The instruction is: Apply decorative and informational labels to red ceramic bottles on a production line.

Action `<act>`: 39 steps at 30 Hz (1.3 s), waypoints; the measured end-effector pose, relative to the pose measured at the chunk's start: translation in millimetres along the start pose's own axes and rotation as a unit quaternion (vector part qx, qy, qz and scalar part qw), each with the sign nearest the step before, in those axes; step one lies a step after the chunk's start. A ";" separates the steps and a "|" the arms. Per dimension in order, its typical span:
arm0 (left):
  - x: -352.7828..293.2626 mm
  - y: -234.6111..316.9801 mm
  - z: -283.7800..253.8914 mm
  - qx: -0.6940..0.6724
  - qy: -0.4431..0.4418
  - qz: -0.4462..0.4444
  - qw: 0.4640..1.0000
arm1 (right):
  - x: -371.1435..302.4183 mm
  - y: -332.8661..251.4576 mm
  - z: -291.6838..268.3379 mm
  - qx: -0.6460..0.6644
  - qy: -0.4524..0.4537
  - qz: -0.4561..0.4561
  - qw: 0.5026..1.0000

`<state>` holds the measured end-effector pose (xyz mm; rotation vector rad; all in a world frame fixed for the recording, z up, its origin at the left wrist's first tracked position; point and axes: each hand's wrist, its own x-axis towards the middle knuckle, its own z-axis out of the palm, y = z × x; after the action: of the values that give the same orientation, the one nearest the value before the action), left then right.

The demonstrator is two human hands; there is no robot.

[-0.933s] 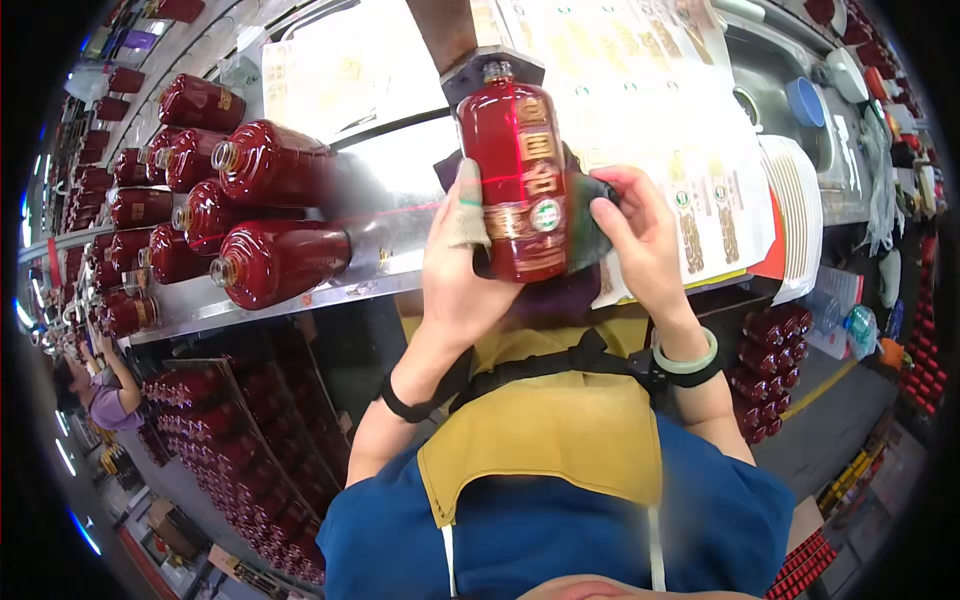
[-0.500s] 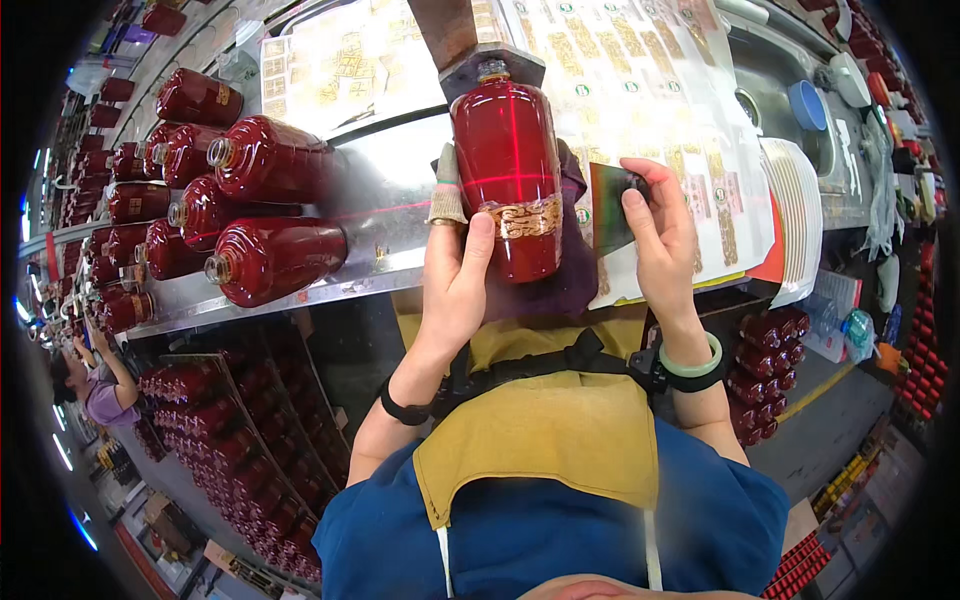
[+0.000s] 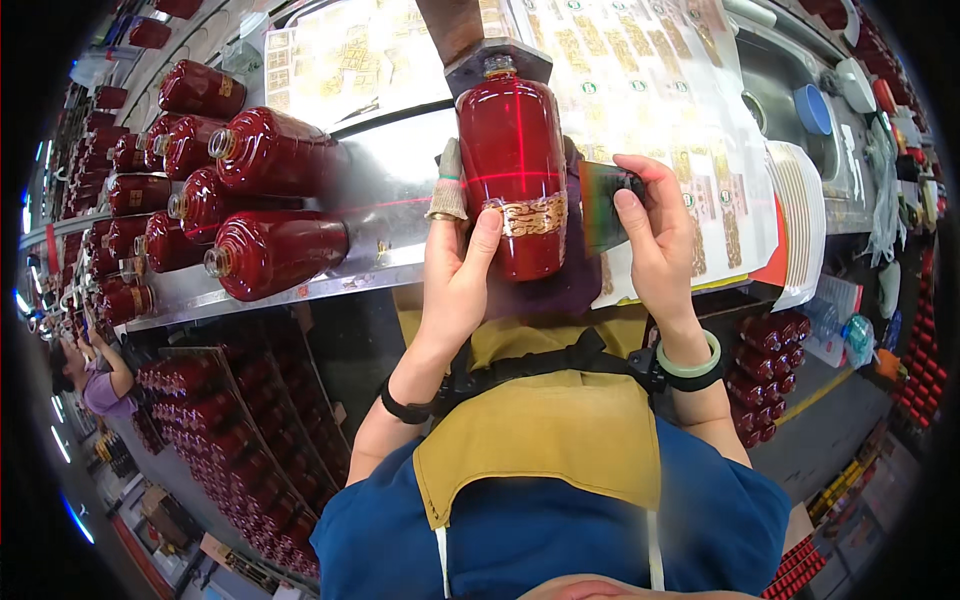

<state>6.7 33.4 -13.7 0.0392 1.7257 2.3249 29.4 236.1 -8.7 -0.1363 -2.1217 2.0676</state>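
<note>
Steel workbench (image 3: pixel 400 175): carries the work; its front edge runs just beside the base end of the bottle in hand.
Decal sheet (image 3: pixel 650 110): covers the bench right of the bottle, reaching the front edge, with rows of gold pieces on it.
Lying bottles (image 3: pixel 285 250): grouped toward the bench's left end, the nearest one along the front edge.
Red glass bottle (image 3: pixel 510 140): lies above purple cloth (image 3: pixel 575 290) near the front edge, neck at a metal block (image 3: pixel 530 62). It has just been turned: the lettered side has gone from the top and a plain red face shows, so attention seems to have passed to the band.
Left hand (image 3: pixel 455 272): holds the bottle's left flank, thumb on its lower part.
Right hand (image 3: pixel 660 232): pinches a squeegee narrowly, drawn off the bottle since the turn.
Squeegee (image 3: pixel 602 215): dark, flat, just right of the bottle, apparently not touching it.
Gold band (image 3: pixel 535 217): patterned, facing up; whether it is fully stuck down, I cannot tell.
Finger cot (image 3: pixel 447 198): pale, on a left finger.
</note>
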 end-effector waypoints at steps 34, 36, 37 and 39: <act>3.5 1.4 23.2 0.099 0.055 0.047 0.992 | -5.4 0.0 0.0 0.040 -0.006 0.025 0.999; 2.6 1.6 23.3 0.096 0.063 0.043 0.992 | -5.6 0.3 0.2 0.035 -0.008 0.023 0.999; 1.9 1.9 22.8 0.097 0.062 0.043 0.992 | -5.9 0.9 0.9 0.027 0.009 0.018 0.999; 0.4 3.0 20.8 0.131 0.035 0.037 0.990 | -6.7 2.9 -0.3 0.019 0.027 0.013 0.999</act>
<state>9.1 52.2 -4.8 0.0708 2.0872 2.1561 35.9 235.3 -12.0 -0.2138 -2.0590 2.0912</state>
